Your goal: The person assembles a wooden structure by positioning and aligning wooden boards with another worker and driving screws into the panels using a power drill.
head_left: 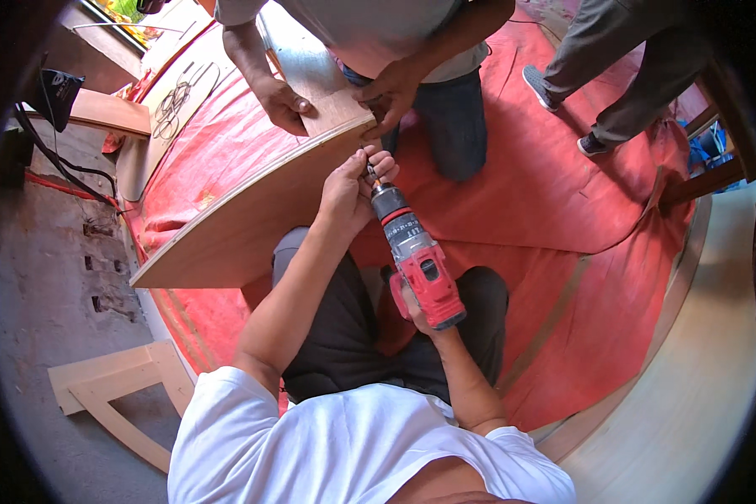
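At the upper corner of the curved plywood panel (244, 210), the left hand (349, 189) has its fingers (384, 164) pinched narrowly around the drill bit (371, 175), steadying its tip against the panel's edge. Its forearm runs straight down toward the white-shirted shoulder, elbow low and close to the knee. Just behind, the right hand (407, 304) is wrapped tightly about the grip of the red and grey cordless drill (417, 260), mostly hidden beneath the tool's body, with the wrist bent up so the drill angles toward the panel's corner. Another person's two hands (284, 102) press a smaller wooden piece (332, 107) onto that same corner, touching it from the far side and crowding the spot where the bit meets the wood. Below the panel's long curved edge lies a red tarp (554, 210) spread over the floor, with open room to the right of the drill. A second person's legs and shoes (539, 84) stand on the tarp's far edge. Near the panel's left side, a wooden offcut (113, 386) rests on grey concrete floor (34, 277), and black cables (59, 164) trail along its edge.
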The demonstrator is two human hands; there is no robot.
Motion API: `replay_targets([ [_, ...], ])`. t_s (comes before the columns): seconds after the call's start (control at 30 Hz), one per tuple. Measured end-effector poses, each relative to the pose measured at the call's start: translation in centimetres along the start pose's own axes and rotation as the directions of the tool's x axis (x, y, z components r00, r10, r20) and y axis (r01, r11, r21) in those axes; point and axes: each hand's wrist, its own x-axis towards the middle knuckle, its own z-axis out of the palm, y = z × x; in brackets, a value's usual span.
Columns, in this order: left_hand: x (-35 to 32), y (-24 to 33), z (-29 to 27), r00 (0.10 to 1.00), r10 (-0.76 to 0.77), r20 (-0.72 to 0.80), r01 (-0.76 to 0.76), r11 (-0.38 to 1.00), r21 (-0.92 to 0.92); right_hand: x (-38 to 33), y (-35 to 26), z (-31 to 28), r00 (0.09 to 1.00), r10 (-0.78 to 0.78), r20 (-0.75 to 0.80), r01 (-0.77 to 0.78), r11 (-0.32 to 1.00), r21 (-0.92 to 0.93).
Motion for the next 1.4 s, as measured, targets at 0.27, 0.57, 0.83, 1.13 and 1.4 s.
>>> replay_targets([
  [0.27, -0.6, 0.1, 1.1, 0.998, 0.047, -0.05, -0.045, 0.998, 0.045, 0.1, -0.2, -0.2, 0.996, -0.026, 0.083, 0.044, 0.975, -0.217],
  [0.57, -0.4, 0.1, 1.6, 0.998, 0.05, -0.023, -0.048, 0.995, 0.093, 0.5, 1.7, 0.0, 1.0, 0.029, 0.005, -0.029, 0.999, 0.036],
  [0.83, 0.8, -0.4, -0.7, 0.998, 0.046, 0.036, -0.044, 0.997, -0.058, 0.7, -1.5, -0.1, 0.996, 0.084, 0.021, -0.086, 0.983, 0.163],
  [1.13, 0.4, -0.4, -0.6, 0.994, 0.06, -0.09, -0.06, 0.998, 0.004, 1.3, -0.5, 0.2, 0.999, 0.037, 0.001, -0.036, 0.97, -0.242],
  [1.4, 1.2, -0.8, -2.2, 0.999, 0.031, 0.017, -0.029, 0.994, -0.104, 0.4, 2.1, 0.8, 0.999, 0.013, 0.043, -0.014, 1.0, 0.011],
])
